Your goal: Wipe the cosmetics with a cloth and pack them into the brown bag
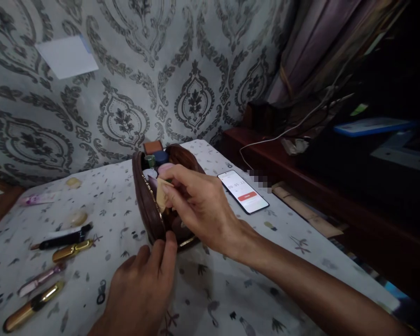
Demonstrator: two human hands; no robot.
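A brown zippered toiletry bag (145, 205) lies open on the patterned cloth, with a green-topped bottle (150, 161), a dark blue lid (161, 157) and a pink round item (165, 169) inside. My right hand (210, 205) reaches over the opening, thumb and fingers pinched on a small pale yellow packet (163, 195). At the bag's near end, my left hand (140, 284) grips the zipped edge with bent fingers; its thumb is hidden. The right hand covers part of the bag's interior.
On the left lie a black tube (61, 240), gold cosmetic tubes (35, 305), a pink tube (40, 280) and a shell-like piece (77, 218). Right of the bag rests a lit phone (243, 191) near the table's edge. Patterned wall (192, 98) stands behind.
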